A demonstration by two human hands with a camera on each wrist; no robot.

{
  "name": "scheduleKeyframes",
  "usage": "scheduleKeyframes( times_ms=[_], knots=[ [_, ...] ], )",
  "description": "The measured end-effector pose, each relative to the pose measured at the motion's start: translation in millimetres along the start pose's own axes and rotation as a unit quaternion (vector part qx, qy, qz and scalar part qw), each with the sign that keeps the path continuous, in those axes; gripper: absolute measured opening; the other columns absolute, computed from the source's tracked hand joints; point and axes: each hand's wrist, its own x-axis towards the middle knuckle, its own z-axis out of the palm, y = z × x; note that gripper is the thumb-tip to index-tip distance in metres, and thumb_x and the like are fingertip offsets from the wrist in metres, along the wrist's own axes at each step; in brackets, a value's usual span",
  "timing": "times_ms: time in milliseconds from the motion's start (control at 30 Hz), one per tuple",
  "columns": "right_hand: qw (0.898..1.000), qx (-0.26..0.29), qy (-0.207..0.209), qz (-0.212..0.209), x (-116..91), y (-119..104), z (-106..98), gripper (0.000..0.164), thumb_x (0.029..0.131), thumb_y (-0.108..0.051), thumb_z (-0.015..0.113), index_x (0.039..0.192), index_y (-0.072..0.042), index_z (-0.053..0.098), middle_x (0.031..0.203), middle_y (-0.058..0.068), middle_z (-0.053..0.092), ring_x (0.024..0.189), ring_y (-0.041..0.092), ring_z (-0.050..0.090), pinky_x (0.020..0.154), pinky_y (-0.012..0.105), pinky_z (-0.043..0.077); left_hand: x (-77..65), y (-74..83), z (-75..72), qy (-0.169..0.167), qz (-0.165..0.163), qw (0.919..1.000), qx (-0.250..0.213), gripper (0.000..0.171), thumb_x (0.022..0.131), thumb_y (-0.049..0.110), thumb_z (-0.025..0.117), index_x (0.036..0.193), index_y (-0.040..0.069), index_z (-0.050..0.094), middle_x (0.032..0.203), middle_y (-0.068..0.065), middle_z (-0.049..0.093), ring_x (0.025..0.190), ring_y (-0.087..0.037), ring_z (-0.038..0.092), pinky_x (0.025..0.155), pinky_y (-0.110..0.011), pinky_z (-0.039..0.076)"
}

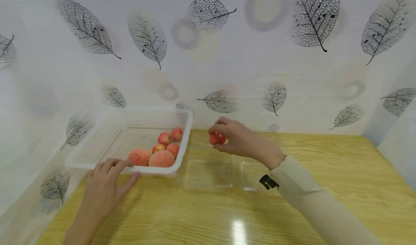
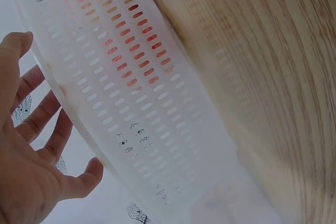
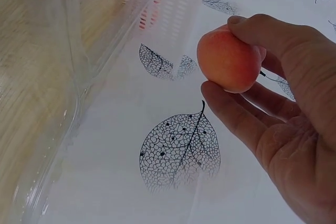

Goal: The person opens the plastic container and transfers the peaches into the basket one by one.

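Observation:
My right hand (image 1: 238,138) pinches a small red-orange apple (image 3: 228,59) between thumb and fingers, above the table near the back wall. Below it lies a clear plastic box (image 1: 208,174), with another clear plastic tray part (image 1: 248,173) to its right. At the left, a white plastic basket (image 1: 186,140) holds several small red-yellow apples (image 1: 164,138) and two larger, rough-skinned peaches (image 1: 161,158). My left hand (image 1: 105,187) holds the basket's front rim, fingers hooked over it and thumb outside. The left wrist view shows the fingers partly hidden behind the rim (image 2: 68,111).
A wood-grain table (image 1: 325,173) carries the basket and the clear plastic boxes. White sheeting printed with dark leaves (image 1: 214,100) rises behind the table and along the left side. A dark strap piece (image 1: 269,182) sits at the right wrist.

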Motion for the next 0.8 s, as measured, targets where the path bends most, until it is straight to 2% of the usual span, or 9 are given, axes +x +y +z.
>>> scheduleKeyframes(
  times_ms=[167, 467, 667, 800],
  knots=[
    [1.000, -0.002, -0.009, 0.014, 12.0, -0.5, 4.2, 0.035, 0.085, -0.013, 0.083, 0.118, -0.007, 0.072, 0.111, 0.012, 0.066, 0.091, 0.021, 0.064, 0.079, 0.032, 0.056, -0.2, -1.3, -0.2, 0.005, 0.007, 1.0000, 0.004, 0.035, 0.072, 0.026, 0.088, 0.102, 0.015, 0.072, 0.099, -0.012, 0.068, 0.090, -0.042, 0.063, 0.069, -0.062, 0.047],
    [1.000, 0.024, -0.002, -0.014, 33.3, -0.6, 14.9, 0.030, 0.087, -0.009, 0.079, 0.115, -0.004, 0.073, 0.106, 0.010, 0.064, 0.088, 0.017, 0.061, 0.078, 0.026, 0.055, -1.2, -0.5, 0.0, 0.008, 0.007, 0.9999, 0.000, 0.038, 0.069, 0.023, 0.090, 0.101, 0.016, 0.071, 0.097, -0.012, 0.068, 0.091, -0.042, 0.062, 0.070, -0.061, 0.046],
    [0.999, 0.039, -0.012, -0.018, 44.9, -5.3, 22.8, 0.031, 0.087, -0.007, 0.078, 0.117, -0.002, 0.072, 0.108, 0.012, 0.065, 0.088, 0.017, 0.063, 0.078, 0.024, 0.056, -0.9, 0.6, -0.9, -0.003, -0.002, 1.0000, -0.002, 0.035, 0.072, 0.025, 0.088, 0.102, 0.016, 0.071, 0.099, -0.011, 0.068, 0.091, -0.041, 0.062, 0.071, -0.062, 0.045],
    [0.999, 0.031, -0.007, -0.031, 51.5, -7.6, 28.8, 0.032, 0.088, -0.008, 0.077, 0.119, -0.003, 0.071, 0.109, 0.011, 0.065, 0.088, 0.017, 0.063, 0.079, 0.024, 0.055, -0.8, -0.5, -0.5, -0.006, -0.004, 1.0000, -0.002, 0.036, 0.072, 0.025, 0.088, 0.102, 0.016, 0.071, 0.099, -0.011, 0.068, 0.091, -0.040, 0.062, 0.071, -0.063, 0.045]
  ],
)
